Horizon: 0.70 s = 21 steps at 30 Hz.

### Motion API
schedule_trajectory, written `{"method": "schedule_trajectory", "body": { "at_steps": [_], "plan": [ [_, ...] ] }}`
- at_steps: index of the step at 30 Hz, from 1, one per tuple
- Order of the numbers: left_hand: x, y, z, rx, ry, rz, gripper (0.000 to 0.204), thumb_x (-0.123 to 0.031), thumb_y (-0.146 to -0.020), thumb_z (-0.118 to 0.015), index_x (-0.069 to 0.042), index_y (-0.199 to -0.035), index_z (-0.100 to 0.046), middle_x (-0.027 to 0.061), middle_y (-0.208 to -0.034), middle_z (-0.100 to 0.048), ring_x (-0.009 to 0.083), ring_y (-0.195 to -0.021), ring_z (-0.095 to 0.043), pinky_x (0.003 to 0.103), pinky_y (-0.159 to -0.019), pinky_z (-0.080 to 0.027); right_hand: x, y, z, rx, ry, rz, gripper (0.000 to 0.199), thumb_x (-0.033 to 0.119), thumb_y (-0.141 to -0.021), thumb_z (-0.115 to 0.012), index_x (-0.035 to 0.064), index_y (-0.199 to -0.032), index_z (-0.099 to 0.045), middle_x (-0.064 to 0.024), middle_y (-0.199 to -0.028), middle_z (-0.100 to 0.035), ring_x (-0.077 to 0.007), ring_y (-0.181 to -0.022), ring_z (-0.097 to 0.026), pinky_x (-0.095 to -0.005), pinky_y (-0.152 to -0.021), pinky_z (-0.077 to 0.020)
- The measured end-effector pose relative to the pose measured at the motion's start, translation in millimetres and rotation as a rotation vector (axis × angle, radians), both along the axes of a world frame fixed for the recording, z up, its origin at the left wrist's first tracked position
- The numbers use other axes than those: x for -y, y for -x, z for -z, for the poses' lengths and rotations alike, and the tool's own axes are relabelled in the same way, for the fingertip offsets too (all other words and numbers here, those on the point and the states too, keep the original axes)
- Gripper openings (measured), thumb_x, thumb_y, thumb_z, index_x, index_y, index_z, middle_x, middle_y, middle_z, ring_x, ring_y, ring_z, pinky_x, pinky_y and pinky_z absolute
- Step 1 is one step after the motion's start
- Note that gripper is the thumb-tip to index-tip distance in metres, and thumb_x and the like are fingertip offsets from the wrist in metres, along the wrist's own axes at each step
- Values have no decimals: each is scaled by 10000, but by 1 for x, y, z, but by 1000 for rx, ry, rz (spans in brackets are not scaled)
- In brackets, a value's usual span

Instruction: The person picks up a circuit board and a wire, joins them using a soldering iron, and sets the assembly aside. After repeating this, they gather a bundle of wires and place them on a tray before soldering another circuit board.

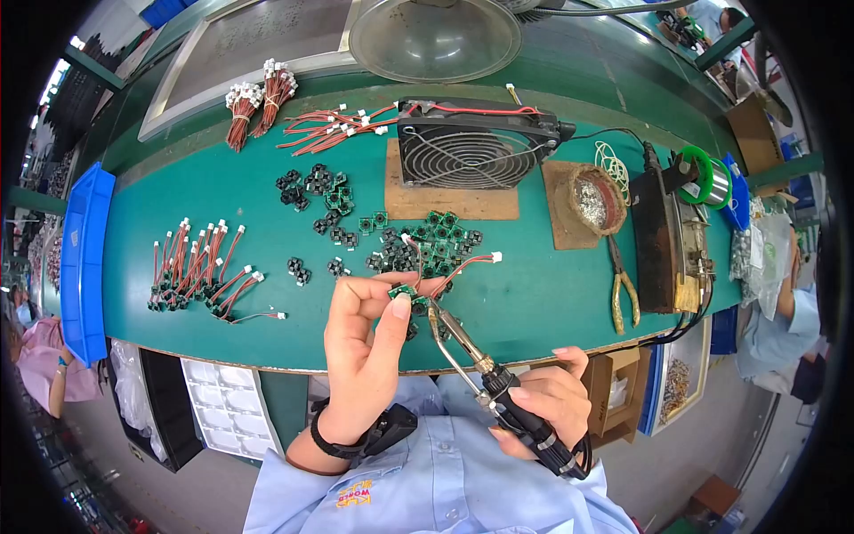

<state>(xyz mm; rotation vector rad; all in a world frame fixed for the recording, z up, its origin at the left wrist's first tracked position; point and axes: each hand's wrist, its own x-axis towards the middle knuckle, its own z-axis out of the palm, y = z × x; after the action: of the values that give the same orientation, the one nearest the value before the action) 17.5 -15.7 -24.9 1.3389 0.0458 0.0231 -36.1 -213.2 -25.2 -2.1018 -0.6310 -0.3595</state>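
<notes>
Circuit board (399,291), pinched between closed left hand (366,334) fingertips, four-o'clock side exposed to soldering iron (500,384); right hand (556,400) fingers encircle its handle.

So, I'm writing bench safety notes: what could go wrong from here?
The left fingers pinch a small green circuit board close to the front end of the black-handled soldering iron; if that end is hot, a slip could burn them. Loose green-and-black circuit boards lie clustered just beyond it, so a stray drip or touch might damage one.
</notes>
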Motion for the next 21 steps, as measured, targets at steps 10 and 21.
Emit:
{"method": "schedule_trajectory", "body": {
  "at_steps": [10, 21],
  "plan": [
    [0, 1, 2, 4, 27, 0, 62, -39, -922, -462, -28, -943, -405, 164, -1077, -604, 115, -914, -593, 198, -682, -419, 0, 0, 0, -3, -9, -10, 453, 249, -652, -753, 109, -1037, -560, -21, -666, -640, -183, -630, -614, -440, -898, -316],
    [-1, 0, 1, 37, 22, -6, 70, -53, -928, -463, -32, -946, -399, 165, -1079, -597, 162, -975, -592, 216, -713, -425, 1, 3, 0, -2, -9, -17, 470, 246, -638, -764, 103, -1036, -559, -27, -663, -638, -188, -634, -616, -449, -892, -316]
  ]
}}
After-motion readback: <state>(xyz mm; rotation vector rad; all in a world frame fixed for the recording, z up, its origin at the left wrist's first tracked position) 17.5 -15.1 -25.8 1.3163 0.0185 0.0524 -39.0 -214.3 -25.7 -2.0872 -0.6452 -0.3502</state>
